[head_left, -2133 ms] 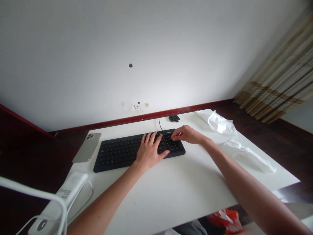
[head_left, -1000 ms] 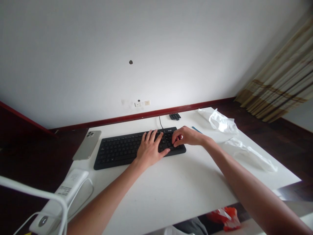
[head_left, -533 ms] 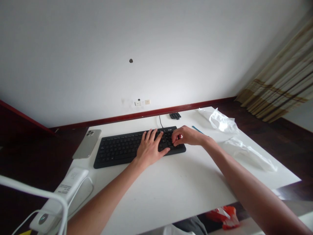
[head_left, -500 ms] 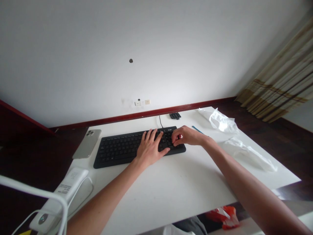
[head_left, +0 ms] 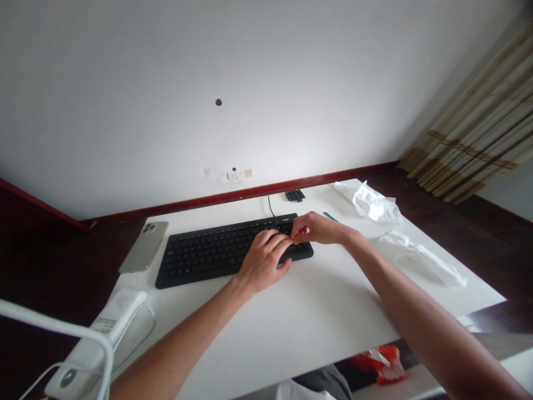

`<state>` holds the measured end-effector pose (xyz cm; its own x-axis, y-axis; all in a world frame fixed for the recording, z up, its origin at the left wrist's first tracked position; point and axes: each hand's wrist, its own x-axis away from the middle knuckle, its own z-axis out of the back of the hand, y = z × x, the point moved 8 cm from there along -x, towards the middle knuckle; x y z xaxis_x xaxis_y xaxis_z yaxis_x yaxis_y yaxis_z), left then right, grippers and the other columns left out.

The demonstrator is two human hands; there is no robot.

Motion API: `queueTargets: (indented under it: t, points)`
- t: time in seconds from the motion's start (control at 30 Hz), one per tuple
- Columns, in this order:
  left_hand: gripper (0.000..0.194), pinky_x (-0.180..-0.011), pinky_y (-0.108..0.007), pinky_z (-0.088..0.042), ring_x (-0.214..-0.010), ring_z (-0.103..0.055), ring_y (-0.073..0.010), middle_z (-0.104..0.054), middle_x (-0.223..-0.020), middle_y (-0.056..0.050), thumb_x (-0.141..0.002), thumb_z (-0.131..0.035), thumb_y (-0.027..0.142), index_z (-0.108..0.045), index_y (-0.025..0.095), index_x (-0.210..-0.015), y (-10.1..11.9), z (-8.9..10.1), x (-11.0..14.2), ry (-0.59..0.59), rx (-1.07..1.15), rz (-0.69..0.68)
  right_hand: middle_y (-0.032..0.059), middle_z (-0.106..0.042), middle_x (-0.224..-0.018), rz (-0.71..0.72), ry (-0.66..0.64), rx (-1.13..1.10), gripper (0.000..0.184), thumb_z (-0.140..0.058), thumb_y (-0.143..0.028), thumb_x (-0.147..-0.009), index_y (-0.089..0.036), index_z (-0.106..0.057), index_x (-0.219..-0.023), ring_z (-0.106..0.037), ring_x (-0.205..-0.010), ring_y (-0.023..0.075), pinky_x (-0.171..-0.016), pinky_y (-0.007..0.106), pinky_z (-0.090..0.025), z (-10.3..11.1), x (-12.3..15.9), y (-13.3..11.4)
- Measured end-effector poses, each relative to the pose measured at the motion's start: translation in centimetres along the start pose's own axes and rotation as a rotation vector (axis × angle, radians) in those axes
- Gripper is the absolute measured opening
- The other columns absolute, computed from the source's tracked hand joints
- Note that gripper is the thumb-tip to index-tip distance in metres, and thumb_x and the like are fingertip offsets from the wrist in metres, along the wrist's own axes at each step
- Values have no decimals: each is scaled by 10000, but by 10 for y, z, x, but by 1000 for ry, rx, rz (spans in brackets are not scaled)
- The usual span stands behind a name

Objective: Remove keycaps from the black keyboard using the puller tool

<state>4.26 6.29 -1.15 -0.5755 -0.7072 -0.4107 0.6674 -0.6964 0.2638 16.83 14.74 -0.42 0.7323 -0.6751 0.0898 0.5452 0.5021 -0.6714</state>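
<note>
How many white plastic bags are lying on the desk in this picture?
2. One crumpled bag lies at the far right corner of the white desk, and one flatter bag lies nearer, along the right edge.

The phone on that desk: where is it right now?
In the head view, the smartphone lies back-up on the white desk, just left of the black keyboard, near the desk's far left corner.

Single head-worn view, close above the black keyboard (head_left: 200, 255); faces forward and down across the desk (head_left: 316, 316) to the wall (head_left: 208, 83).
</note>
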Motion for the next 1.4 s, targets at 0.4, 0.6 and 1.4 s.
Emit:
queueTargets:
  t: [0.4,0.6,1.4]
  points:
    - [441,-1152,-466,-421,-1296,-526,-280,-660,-1340,-51,-898,-696,309,-613,246,-1327,0,-4,-1,-42,20,-13,7,-720,-795,-18,-9,-2,168,-755,-408,-815,-260,-799,-883,-643,-746,178,-677,283,-474,0,0,3]
    - [435,-1171,-474,-401,-1317,-504,-293,-656,-1354,-43,-924,-662,309,-607,228,-1348,0,-5,-1,-39,-4,-16,9,-723,-794,-27,117,2,237,-716,-423,-852,-241,-792,-984,-630,-730,168,-710,285,-478,15,1,19]
    - [378,-1080,-479,-468,-1207,-559,-280,-667,-1262,-65,-887,-711,233,-660,238,-1261,2,-3,0,32,41,-57,15,-742,-827,-22,4,24,241,-796,-434,-785,-256,-824,-944,-658,-765,175,-676,269,-489,3,1,10]
